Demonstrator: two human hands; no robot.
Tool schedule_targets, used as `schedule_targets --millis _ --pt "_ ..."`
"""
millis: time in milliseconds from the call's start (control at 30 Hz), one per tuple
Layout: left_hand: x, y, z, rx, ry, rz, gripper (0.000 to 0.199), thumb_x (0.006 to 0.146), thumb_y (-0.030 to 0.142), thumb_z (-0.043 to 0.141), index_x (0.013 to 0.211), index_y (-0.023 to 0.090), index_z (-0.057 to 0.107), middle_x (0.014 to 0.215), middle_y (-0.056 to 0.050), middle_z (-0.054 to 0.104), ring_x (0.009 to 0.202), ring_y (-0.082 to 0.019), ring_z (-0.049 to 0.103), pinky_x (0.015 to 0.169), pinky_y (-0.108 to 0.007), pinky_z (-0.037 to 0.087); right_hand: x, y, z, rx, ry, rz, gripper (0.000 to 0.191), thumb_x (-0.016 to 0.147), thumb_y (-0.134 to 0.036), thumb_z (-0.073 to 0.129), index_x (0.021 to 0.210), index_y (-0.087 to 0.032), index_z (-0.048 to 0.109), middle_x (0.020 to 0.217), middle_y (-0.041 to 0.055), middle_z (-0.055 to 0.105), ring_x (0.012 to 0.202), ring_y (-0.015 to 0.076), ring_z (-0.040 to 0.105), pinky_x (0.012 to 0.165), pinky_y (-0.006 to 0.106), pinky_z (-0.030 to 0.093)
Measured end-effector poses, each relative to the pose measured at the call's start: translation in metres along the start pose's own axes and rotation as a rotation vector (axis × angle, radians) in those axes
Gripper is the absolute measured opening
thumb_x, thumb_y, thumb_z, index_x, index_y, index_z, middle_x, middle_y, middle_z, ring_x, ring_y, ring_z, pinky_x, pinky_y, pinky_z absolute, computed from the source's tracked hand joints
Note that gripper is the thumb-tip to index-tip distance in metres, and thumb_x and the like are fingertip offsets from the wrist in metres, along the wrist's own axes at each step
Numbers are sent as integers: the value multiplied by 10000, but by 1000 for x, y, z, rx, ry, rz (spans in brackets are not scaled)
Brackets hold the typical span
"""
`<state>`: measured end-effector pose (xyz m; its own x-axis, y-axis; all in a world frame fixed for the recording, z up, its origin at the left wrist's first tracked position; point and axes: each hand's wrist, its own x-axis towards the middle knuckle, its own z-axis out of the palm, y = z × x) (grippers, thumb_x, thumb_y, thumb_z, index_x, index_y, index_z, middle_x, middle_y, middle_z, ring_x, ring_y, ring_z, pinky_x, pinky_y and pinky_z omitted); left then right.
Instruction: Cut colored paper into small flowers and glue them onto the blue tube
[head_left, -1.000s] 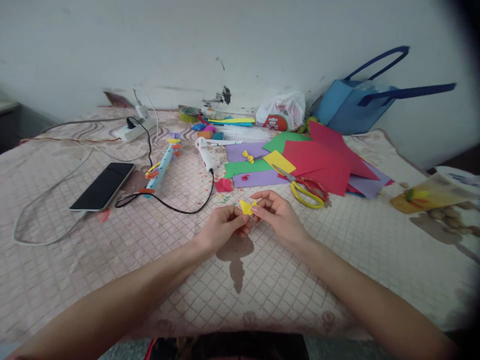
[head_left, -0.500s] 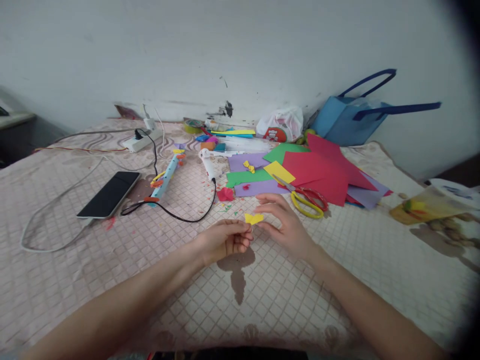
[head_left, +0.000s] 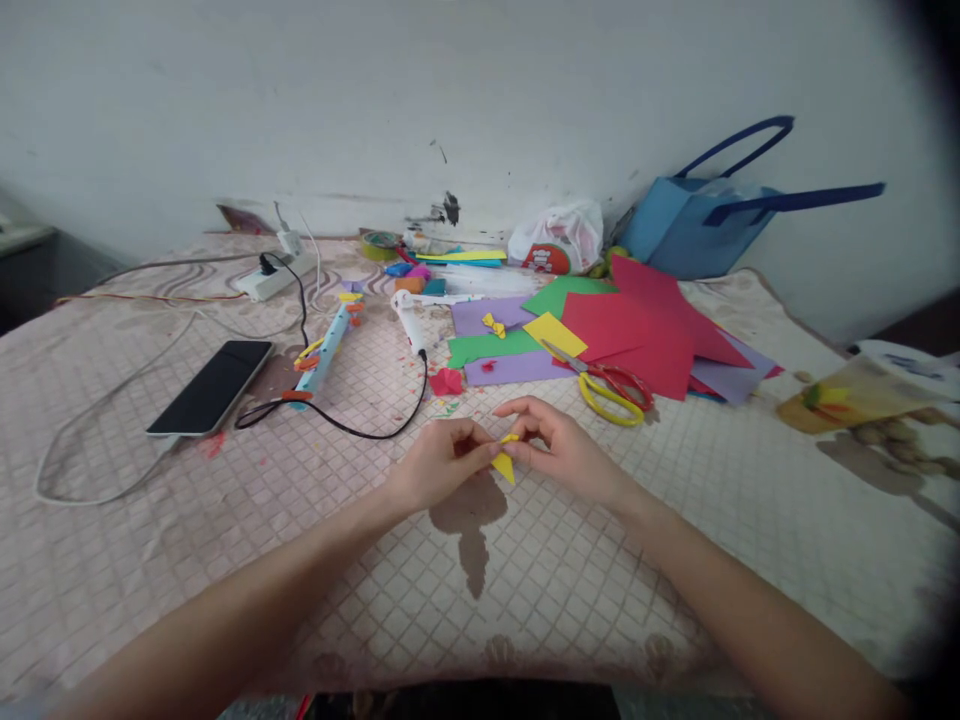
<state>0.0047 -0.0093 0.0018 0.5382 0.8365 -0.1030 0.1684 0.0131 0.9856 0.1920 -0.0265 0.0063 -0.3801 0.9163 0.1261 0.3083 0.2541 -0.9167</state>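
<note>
The left hand (head_left: 437, 464) and right hand (head_left: 564, 452) are pinching the yellow paper (head_left: 505, 466) between them. Its tip is pointing toward the table's (head_left: 420, 600) near edge.

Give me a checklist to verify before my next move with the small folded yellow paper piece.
1. Grip on the small folded yellow paper piece: ok, the left hand and right hand both pinch it.
2. Its fold lines: cannot tell, the hands cover part of it.
3. Metal scissors with red and yellow handles apart from the hands: ok.
4. Flat yellow paper rectangle uncovered: not ok, the scissor blades overlap it.
5. Thin black cord of the white plastic glue gun apart from both hands: ok.
6. Glue gun heat: cannot tell.
</note>
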Motion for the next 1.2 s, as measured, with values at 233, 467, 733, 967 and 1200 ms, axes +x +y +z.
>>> schedule_targets --millis 233,467,733,967,1200 --pt "2 -8 4 -380 110 -190 278 738 391 641 685 128 569 600 2 581 517 -69 517 522 -188 402 1 2 1 -362 123 -338 344 804 -105 510 1089 -292 551 1261 72 451 1169 242 434 918 445 403" --pt "5 -9 3 -571 92 -234 312 738 417 648 735 110 591 641 -31 603 558 -89 555 547 -210 443 2 4 13 -326 178 -356 99 838 -180 548 859 -260 603 1123 65 538 1083 232 502 915 440 416" --pt "2 -4 2 -402 45 -216 244 746 351 639 684 124 577 646 -11 604 559 -84 560 573 -211 444 3 7 16 56 196 -109 44 819 -256 586 799 -222 568 1035 51 567 975 184 559 815 335 464" --pt "1 -6 7 -321 41 -177 212 757 345 615 713 140 586 669 -3 600 552 -77 543 569 -210 444 6 10 20 221 195 40 150 803 -328 592 743 -202 537 792 9 586 727 145 576 688 297 473" --pt "1 -7 6 -349 29 -225 202 772 326 594 703 139 563 658 -5 594 549 -80 544 574 -221 444 6 12 21 204 252 47 143 784 -311 613 736 -200 538 738 -7 549 674 128 530 630 266 440"
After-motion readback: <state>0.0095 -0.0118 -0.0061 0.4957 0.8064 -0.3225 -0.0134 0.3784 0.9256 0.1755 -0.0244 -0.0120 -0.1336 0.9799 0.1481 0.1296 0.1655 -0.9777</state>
